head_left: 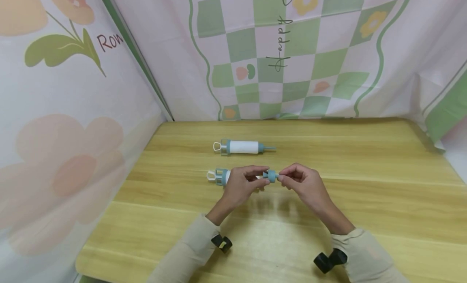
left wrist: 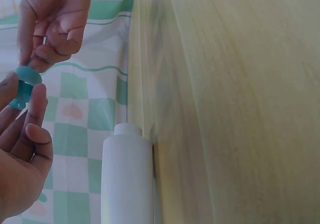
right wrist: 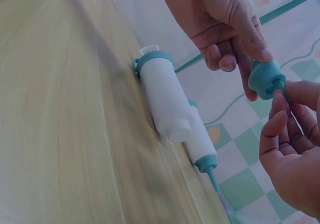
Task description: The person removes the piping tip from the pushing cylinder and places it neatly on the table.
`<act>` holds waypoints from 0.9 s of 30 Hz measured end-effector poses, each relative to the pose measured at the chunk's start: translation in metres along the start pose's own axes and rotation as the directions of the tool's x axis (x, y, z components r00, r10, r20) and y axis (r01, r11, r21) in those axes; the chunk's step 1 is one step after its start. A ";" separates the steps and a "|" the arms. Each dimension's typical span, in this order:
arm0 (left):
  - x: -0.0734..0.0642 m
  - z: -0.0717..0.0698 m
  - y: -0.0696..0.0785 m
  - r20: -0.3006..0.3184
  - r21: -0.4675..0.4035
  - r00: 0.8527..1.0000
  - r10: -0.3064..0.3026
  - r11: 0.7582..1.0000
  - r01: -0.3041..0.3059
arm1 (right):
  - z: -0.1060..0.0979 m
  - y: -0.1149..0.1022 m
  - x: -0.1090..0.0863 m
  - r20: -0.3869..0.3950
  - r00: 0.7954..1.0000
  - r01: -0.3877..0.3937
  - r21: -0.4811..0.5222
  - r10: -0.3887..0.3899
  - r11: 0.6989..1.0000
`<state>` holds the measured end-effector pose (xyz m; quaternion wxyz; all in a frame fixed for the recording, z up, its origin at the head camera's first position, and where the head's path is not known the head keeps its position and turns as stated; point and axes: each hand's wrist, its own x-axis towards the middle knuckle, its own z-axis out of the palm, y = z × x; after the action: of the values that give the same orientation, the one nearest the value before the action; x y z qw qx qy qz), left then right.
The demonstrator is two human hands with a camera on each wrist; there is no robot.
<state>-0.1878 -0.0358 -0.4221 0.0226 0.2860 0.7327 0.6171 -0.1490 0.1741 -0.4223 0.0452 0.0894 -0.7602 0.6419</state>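
Observation:
My left hand [head_left: 240, 182] holds a teal cap [head_left: 270, 176] by its sides, between thumb and fingers. At the cap's other end, my right hand [head_left: 305, 186] pinches a thin teal nozzle [right wrist: 279, 85] with thumb and fingertips. In the right wrist view the nozzle sits at an opening in the cap. Partly behind my left hand, a white syringe-like tube [right wrist: 167, 96] lies on the table, with a teal collar [head_left: 221, 176] and a white loop handle [head_left: 211, 175]. Its capless end shows a narrow white neck [left wrist: 128, 129].
Farther back lies a second white tube [head_left: 243, 147], with a teal cap and thin nozzle [head_left: 270, 148] pointing right. Both lie on the wooden table [head_left: 365, 202]. A patterned curtain [head_left: 284, 52] hangs behind it, and another flowered cloth [head_left: 65, 133] hangs at the left.

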 end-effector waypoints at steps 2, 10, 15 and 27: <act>0.000 0.000 0.000 -0.001 0.010 1.000 0.002 1.000 -0.002 | 0.001 0.000 0.000 -0.002 1.000 -0.004 0.014 0.004 1.000; 0.000 0.001 0.003 -0.018 0.001 1.000 -0.022 1.000 0.022 | 0.003 -0.002 -0.001 0.002 1.000 0.008 0.070 -0.008 0.998; 0.000 0.001 0.003 -0.030 -0.029 0.999 -0.028 0.999 0.027 | 0.002 -0.001 -0.002 0.011 1.000 0.022 0.077 -0.022 0.997; 0.001 0.002 0.005 -0.040 -0.045 0.998 -0.038 0.998 0.036 | 0.001 -0.001 -0.001 0.033 0.998 0.044 0.053 -0.046 0.998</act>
<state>-0.1858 -0.0333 -0.4178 0.0254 0.2589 0.7243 0.6386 -0.1479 0.1729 -0.4217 0.0443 0.1187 -0.7416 0.6587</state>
